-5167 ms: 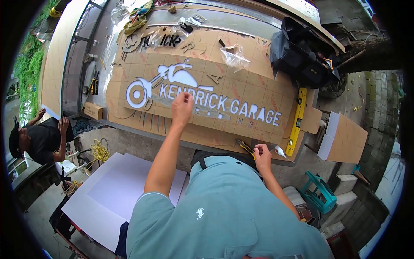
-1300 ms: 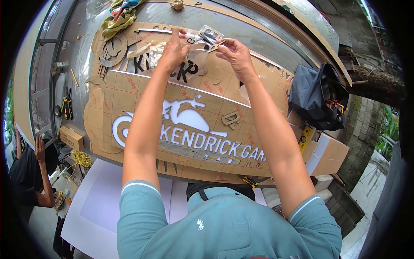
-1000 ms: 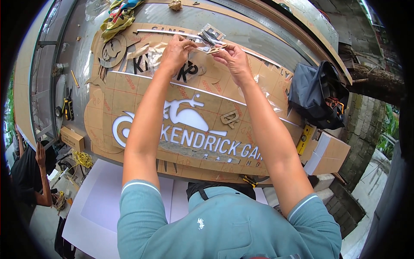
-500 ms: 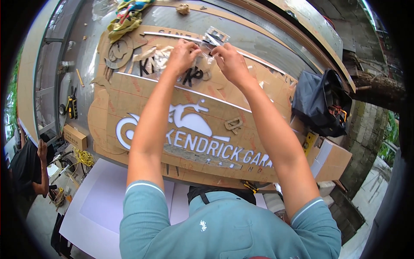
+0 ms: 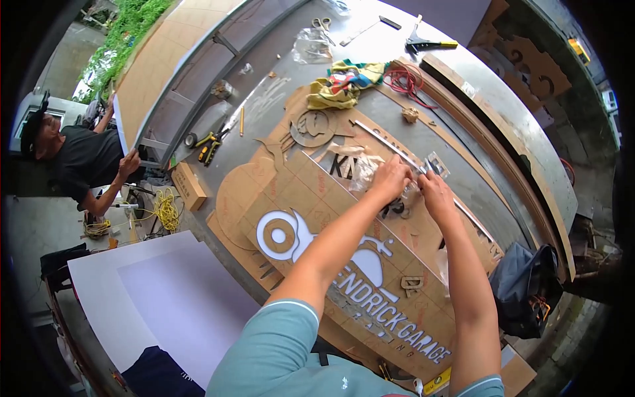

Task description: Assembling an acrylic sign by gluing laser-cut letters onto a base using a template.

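My left hand is closed in a pinch over the far part of a brown paper-covered sign panel. Close beside it, my right hand is pinched shut too. What the fingertips hold is too small to make out; a shiny bit of clear film shows between them. Crumpled clear plastic lies left of my left hand, next to black cut-out letters. A thin white strip runs past the fingertips. Nearer me lies the sign panel, with white letters and a motorcycle shape showing through cut-outs.
A co-worker at the left holds a large framed panel. On the metal table lie a yellow patterned cloth, red cable, scissors, pliers and a pencil. A dark bag stands at the right.
My view has swung left, so the scene sits further right and the co-worker shows more fully. Both hands stay close together over the same part of the panel, still pinching.
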`<move>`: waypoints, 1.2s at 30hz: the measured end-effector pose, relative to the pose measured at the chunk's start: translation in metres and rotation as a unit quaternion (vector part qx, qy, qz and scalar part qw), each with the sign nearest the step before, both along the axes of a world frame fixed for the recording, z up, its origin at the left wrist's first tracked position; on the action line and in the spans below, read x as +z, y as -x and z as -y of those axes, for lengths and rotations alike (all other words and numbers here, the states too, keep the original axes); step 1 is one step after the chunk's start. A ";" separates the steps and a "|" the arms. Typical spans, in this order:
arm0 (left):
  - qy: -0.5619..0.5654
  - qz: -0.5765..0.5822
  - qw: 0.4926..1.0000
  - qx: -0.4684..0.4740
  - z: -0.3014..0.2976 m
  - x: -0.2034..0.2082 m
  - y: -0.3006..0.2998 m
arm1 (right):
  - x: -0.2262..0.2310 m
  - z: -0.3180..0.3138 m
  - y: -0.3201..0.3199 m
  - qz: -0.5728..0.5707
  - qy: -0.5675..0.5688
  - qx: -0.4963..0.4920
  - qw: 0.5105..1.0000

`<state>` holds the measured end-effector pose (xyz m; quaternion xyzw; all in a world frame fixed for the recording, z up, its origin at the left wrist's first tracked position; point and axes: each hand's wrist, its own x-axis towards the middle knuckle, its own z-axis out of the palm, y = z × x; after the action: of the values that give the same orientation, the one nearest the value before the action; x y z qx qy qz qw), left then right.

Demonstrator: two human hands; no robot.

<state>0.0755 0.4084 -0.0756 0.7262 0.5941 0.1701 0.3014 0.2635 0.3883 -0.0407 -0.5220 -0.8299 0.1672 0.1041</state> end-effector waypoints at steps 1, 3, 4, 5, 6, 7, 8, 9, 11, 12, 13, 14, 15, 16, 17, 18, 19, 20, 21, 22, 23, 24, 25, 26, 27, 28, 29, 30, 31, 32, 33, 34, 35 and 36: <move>-0.001 0.004 1.000 0.007 -0.001 0.000 -0.001 | 0.002 -0.001 -0.001 0.000 0.006 0.004 1.000; -0.007 0.006 1.000 0.016 -0.003 0.002 -0.003 | 0.007 -0.001 -0.007 -0.008 0.017 0.007 1.000; -0.007 0.012 1.000 0.022 -0.003 0.003 -0.005 | 0.009 0.000 -0.012 -0.009 0.011 0.009 1.000; -0.009 0.019 1.000 0.021 -0.002 0.004 -0.008 | 0.011 0.003 -0.017 -0.021 0.008 -0.009 1.000; -0.014 0.020 1.000 0.020 -0.001 0.006 -0.010 | 0.015 0.007 -0.022 -0.033 0.005 -0.028 0.999; -0.048 -0.017 0.999 0.012 -0.001 0.008 -0.010 | 0.023 0.010 -0.025 -0.065 0.001 -0.053 0.996; -0.081 -0.053 0.995 0.004 -0.001 0.008 -0.010 | 0.031 0.016 -0.028 -0.065 -0.004 -0.051 0.997; -0.105 -0.082 0.991 -0.006 0.000 0.009 -0.010 | 0.045 0.022 -0.029 -0.121 0.010 -0.101 0.987; -0.115 -0.104 0.988 -0.028 0.002 0.012 -0.012 | 0.052 0.038 -0.041 -0.228 -0.013 -0.148 0.962; -0.119 -0.128 0.983 -0.049 0.002 0.014 -0.011 | 0.061 0.050 -0.043 -0.229 -0.019 -0.144 0.963; -0.087 -0.134 0.985 -0.063 0.003 0.018 -0.008 | 0.075 0.063 -0.044 -0.227 0.013 -0.196 0.954; -0.092 -0.136 0.985 -0.058 0.006 0.022 -0.006 | 0.087 0.077 -0.044 -0.226 0.045 -0.246 0.942; -0.084 -0.142 0.985 -0.048 0.010 0.034 -0.009 | 0.099 0.094 -0.047 -0.227 0.038 -0.244 0.942; -0.075 -0.150 0.985 -0.034 0.016 0.040 -0.008 | 0.109 0.109 -0.048 -0.250 0.036 -0.257 0.933; -0.114 -0.147 0.982 -0.017 0.023 0.045 -0.006 | 0.118 0.125 -0.048 -0.274 0.033 -0.267 0.923; -0.122 -0.147 0.981 -0.014 0.032 0.057 -0.006 | 0.128 0.142 -0.049 -0.277 0.026 -0.263 0.924; -0.160 -0.097 0.982 0.018 0.044 0.068 -0.007 | 0.135 0.159 -0.051 -0.274 0.029 -0.272 0.922; -0.198 -0.047 0.978 0.050 0.058 0.079 -0.009 | 0.142 0.176 -0.051 -0.272 0.033 -0.279 0.920; -0.204 -0.049 0.975 0.071 0.077 0.094 -0.014 | 0.153 0.195 -0.051 -0.275 0.028 -0.272 0.921; -0.129 0.033 0.989 0.057 0.099 0.115 -0.018 | 0.165 0.213 -0.049 -0.264 0.015 -0.279 0.923; -0.052 0.114 0.991 0.042 0.127 0.136 -0.024 | 0.174 0.234 -0.048 -0.251 0.003 -0.286 0.925; 0.064 0.146 0.987 0.007 0.157 0.156 -0.030 | 0.179 0.256 -0.049 -0.252 -0.002 -0.285 0.925; 0.178 0.175 0.968 -0.028 0.187 0.168 -0.036 | 0.182 0.276 -0.049 -0.246 -0.016 -0.263 0.933; 0.341 0.316 0.884 -0.049 0.223 0.160 -0.041 | 0.188 0.295 -0.045 -0.240 -0.031 -0.237 0.941; 0.369 0.444 0.815 -0.050 0.267 0.138 -0.046 | 0.197 0.313 -0.039 -0.242 -0.035 -0.230 0.942; 0.386 0.473 0.791 -0.050 0.301 0.150 -0.049 | 0.204 0.333 -0.034 -0.226 -0.057 -0.190 0.954; 0.390 0.514 0.762 -0.053 0.332 0.148 -0.052 | 0.211 0.353 -0.030 -0.209 -0.081 -0.149 0.963; 0.413 0.539 0.734 -0.025 0.359 0.171 -0.053 | 0.209 0.375 -0.031 -0.195 -0.092 -0.131 0.968; 0.411 0.544 0.731 -0.008 0.385 0.165 -0.053 | 0.211 0.395 -0.030 -0.180 -0.090 -0.115 0.973; 0.410 0.549 0.728 0.007 0.409 0.159 -0.053 | 0.214 0.415 -0.030 -0.164 -0.088 -0.100 0.977; 0.409 0.547 0.730 0.004 0.427 0.166 -0.052 | 0.215 0.434 -0.032 -0.165 -0.091 -0.102 0.977; 0.433 0.551 0.713 0.029 0.445 0.173 -0.051 | 0.217 0.453 -0.035 -0.159 -0.085 -0.093 0.979; 0.456 0.553 0.695 0.054 0.461 0.180 -0.050 | 0.220 0.470 -0.036 -0.153 -0.078 -0.084 0.982; 0.455 0.552 0.696 0.051 0.475 0.181 -0.050 | 0.223 0.486 -0.037 -0.153 -0.081 -0.086 0.981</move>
<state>0.1252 -0.0668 0.1059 0.2444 0.3616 0.2643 0.8600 0.3003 -0.0975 0.1826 -0.5492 -0.7673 0.1673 0.2856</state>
